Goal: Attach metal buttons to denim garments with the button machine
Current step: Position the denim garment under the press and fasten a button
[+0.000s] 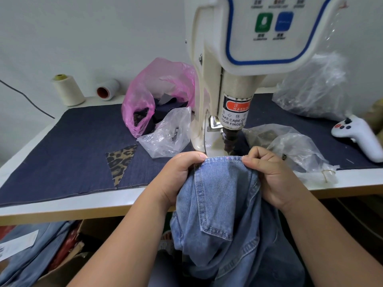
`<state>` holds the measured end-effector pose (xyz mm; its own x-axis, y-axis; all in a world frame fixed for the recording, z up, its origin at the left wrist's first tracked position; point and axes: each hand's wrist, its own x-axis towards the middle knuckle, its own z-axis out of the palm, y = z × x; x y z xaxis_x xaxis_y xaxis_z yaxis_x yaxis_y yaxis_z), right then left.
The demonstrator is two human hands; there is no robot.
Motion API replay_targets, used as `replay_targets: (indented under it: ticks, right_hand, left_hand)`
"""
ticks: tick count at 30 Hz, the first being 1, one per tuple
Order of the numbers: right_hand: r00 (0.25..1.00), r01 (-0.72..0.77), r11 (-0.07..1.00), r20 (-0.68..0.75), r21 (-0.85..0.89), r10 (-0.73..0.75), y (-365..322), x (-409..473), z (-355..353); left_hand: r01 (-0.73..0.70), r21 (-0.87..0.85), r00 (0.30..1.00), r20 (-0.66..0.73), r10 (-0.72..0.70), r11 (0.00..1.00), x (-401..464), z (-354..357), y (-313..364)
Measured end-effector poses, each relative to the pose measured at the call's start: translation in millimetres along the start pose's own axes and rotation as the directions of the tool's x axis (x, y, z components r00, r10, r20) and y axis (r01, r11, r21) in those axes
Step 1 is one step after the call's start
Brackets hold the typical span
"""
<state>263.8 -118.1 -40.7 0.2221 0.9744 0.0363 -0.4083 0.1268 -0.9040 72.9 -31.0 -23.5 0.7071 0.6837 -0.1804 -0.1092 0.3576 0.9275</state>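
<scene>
- first, far left: two thread cones [68,90] standing at the back edge of the surface [51,208], well apart from the work; dark denim mat [68,146] spread over the surface with a leopard-print scrap [120,162] lying on it.
- next, pink bag [157,90] and a clear bag [167,135] slumped just left of the machine column, near but clear of the left hand.
- left hand [178,175]: grip closed on the left end of the folded denim edge, thumb on top, fingers curled under the cloth.
- denim garment [223,204]: light blue, top hem stretched taut between both grips, long axis of that hem running left to right, parallel to the surface's front edge; rest hanging down off the surface toward the lap.
- button machine [234,83]: punch tip [228,146] pointing down just behind and above the hem's midpoint, roughly halfway between the two grips, neither hand clearly nearer.
- judged: hem to go forward, away from the body, until the marked spot sits under the punch; fingers close to the strike line, as the warning label advises.
- right hand [267,172]: grip pinching the right end of the hem, thumb against bent fingers.
- further right: crumpled clear bags [294,148], then a white controller [358,133] resting on the mat, well apart from the garment.
</scene>
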Motion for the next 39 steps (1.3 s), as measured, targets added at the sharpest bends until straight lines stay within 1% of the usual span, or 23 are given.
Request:
replay_targets:
  ticks: [6,13,23,28,31,34,36,39]
  right_hand:
    - [1.0,0.001,1.0,0.019,0.012,-0.001,-1.0,-0.8,1.8]
    - [1.0,0.014,0.999,-0.016,0.033,-0.014,-2.7,-2.6,6.7]
    - [1.0,0.017,0.999,-0.012,0.032,-0.017,-3.7,-4.0,7.9]
    - [1.0,0.03,0.999,0.0,0.031,-0.03,-4.5,-5.8,7.9]
    - [0.998,0.059,0.998,-0.001,0.021,-0.059,-7.4,-13.2,13.0]
    - [0.995,0.099,0.994,0.018,-0.038,-0.098,-12.6,-28.8,21.6]
    - [0.992,0.124,0.989,0.023,-0.082,-0.123,-16.3,-43.8,27.3]
    - [0.987,0.164,0.981,0.023,-0.109,-0.162,-25.7,-66.9,37.9]
  left_hand:
    - [-0.006,0.01,1.0,0.01,0.006,1.0,-0.1,-2.7,-1.9]
    - [-0.009,-0.002,1.0,0.01,0.009,1.0,-0.8,-1.1,0.4]
    - [-0.039,0.031,0.999,0.001,0.039,0.999,-3.1,0.4,2.0]
    - [-0.039,0.053,0.999,0.021,0.038,0.998,-5.1,1.3,3.0]
    - [-0.098,0.12,0.995,0.038,0.094,0.988,-7.9,2.6,1.5]
    - [-0.184,0.208,0.983,0.032,0.182,0.961,-18.3,5.6,0.1]
    - [-0.233,0.227,0.972,0.082,0.22,0.946,-28.5,10.8,-0.8]
    - [-0.249,0.239,0.961,0.182,0.209,0.938,-46.0,22.1,0.9]
